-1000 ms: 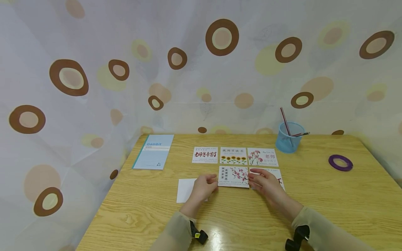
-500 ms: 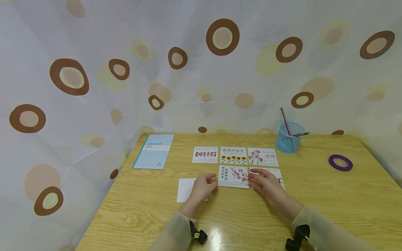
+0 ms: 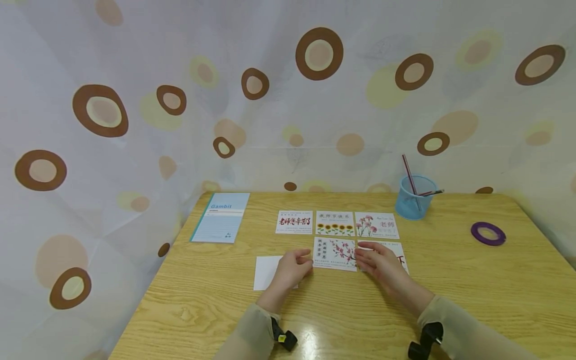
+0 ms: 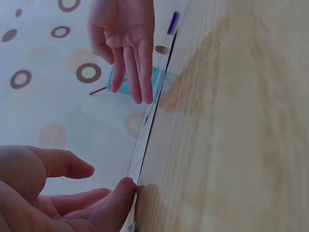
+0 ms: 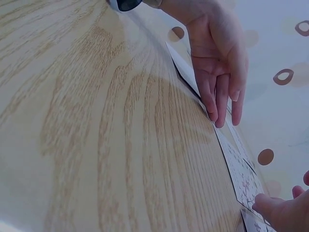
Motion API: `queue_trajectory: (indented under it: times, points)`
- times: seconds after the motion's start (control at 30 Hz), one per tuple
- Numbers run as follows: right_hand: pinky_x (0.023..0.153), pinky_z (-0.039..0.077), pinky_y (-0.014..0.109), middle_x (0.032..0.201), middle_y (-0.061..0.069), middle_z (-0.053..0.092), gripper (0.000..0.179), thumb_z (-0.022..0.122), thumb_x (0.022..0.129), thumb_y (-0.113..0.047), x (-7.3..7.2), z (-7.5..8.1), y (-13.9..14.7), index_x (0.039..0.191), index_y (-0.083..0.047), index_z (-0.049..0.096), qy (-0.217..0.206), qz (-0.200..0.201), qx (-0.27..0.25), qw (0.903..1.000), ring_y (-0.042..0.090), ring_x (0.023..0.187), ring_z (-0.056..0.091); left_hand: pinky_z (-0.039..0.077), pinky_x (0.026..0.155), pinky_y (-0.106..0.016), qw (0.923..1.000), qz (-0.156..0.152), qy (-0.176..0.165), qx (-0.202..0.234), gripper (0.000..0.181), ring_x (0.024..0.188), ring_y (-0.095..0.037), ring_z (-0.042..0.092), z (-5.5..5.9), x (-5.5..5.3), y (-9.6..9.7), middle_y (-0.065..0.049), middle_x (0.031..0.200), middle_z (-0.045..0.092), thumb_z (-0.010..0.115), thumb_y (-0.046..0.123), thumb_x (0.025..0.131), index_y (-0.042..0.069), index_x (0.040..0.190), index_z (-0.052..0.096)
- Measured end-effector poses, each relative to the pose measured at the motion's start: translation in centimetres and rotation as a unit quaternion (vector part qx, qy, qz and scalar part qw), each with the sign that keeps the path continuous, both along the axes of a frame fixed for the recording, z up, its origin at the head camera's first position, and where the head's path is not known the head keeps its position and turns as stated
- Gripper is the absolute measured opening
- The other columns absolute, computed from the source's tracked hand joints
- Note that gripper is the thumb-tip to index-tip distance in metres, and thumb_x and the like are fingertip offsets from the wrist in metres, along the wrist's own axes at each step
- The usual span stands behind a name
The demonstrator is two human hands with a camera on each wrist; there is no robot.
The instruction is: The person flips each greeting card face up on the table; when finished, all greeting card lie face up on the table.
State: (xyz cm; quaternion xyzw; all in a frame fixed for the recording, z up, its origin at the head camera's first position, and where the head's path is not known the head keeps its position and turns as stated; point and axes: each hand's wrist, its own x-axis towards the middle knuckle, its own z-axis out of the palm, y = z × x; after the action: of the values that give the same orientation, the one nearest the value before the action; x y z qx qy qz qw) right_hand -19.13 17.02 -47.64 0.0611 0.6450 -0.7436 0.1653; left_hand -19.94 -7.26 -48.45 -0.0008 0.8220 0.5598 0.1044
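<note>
A white card with pink blossoms and dark lettering lies on the wooden table between the two hands. My left hand is at its left edge, fingers loosely extended and apart from the thumb. The left forearm and hand partly cover a blank white card. At the blossom card's right edge is my right hand, its fingers relaxed and fingertips right at the edge. A card with red lettering lies partly hidden under that hand. In the right wrist view, the right hand's fingertips overlap the blossom card's corner.
Behind lie a red-lettered card, a sunflower card and a carnation card in a row. A blue notebook lies at the left. A blue mesh cup with pencils and a purple ring are at the right.
The blossom card's lower edge has shifted very slightly toward the person, and the card looks flatter. Both hands stay almost where they were, at its two sides.
</note>
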Motion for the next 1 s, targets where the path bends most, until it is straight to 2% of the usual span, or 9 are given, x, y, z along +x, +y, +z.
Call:
queue_trajectory:
  times: [0.33,0.53,0.7,0.8,0.9,1.0]
  points:
    - [0.099,0.053,0.027,0.141,0.024,0.050,0.053,0.045,0.105,-0.011,0.2,0.2,0.0,0.148,0.012,0.026,0.001,-0.003,-0.007,1.0000,0.007,0.109,0.064,0.060,0.079,-0.031,0.9996,-0.006,-0.016,0.023,0.042,0.088,-0.022,0.071,0.3,0.0,-0.5,-0.019,0.106,0.071,0.064,0.006,0.092,-0.005,0.132,0.059]
    - [0.101,0.050,0.024,0.150,0.029,0.039,0.054,0.044,0.105,-0.012,0.0,0.7,-0.6,0.150,0.009,0.024,0.006,0.000,-0.018,0.9998,0.009,0.116,0.060,0.061,0.080,-0.035,0.9991,-0.015,0.005,0.040,0.046,0.096,-0.032,0.070,0.9,-0.3,-2.3,-0.024,0.114,0.068,0.062,0.004,0.092,-0.005,0.137,0.055]
    - [0.102,0.050,0.026,0.154,0.033,0.029,0.055,0.043,0.105,-0.010,-0.2,1.2,-1.7,0.152,0.009,0.022,0.020,0.009,-0.024,0.9995,0.016,0.123,0.058,0.060,0.078,-0.036,0.9994,-0.019,0.026,0.008,0.047,0.099,-0.033,0.069,1.5,-0.6,-4.4,-0.025,0.119,0.067,0.062,0.004,0.093,-0.004,0.139,0.053]
    - [0.101,0.051,0.026,0.153,0.034,0.031,0.056,0.046,0.104,-0.008,-0.4,1.4,-2.5,0.152,0.009,0.023,0.039,0.030,-0.001,0.9988,0.026,0.130,0.055,0.060,0.078,-0.037,0.9993,-0.022,0.027,-0.010,0.049,0.099,-0.033,0.069,1.8,-0.6,-5.6,-0.025,0.120,0.066,0.063,0.006,0.093,-0.002,0.140,0.051]
    - [0.100,0.052,0.031,0.151,0.033,0.035,0.057,0.051,0.101,-0.006,-0.8,1.5,-3.4,0.151,0.007,0.026,0.073,0.064,0.058,0.9936,0.037,0.134,0.050,0.059,0.082,-0.041,0.9990,-0.026,0.025,-0.026,0.052,0.103,-0.036,0.067,2.1,-0.4,-6.9,-0.025,0.122,0.064,0.066,0.007,0.092,-0.001,0.141,0.050]
    - [0.098,0.054,0.040,0.146,0.034,0.043,0.057,0.056,0.098,-0.004,-1.3,1.5,-4.2,0.150,0.007,0.032,0.131,0.097,0.142,0.9764,0.044,0.130,0.051,0.057,0.086,-0.045,0.9977,-0.031,0.025,-0.054,0.056,0.107,-0.038,0.064,2.4,-0.3,-7.9,-0.024,0.125,0.062,0.069,0.009,0.090,0.000,0.142,0.050]
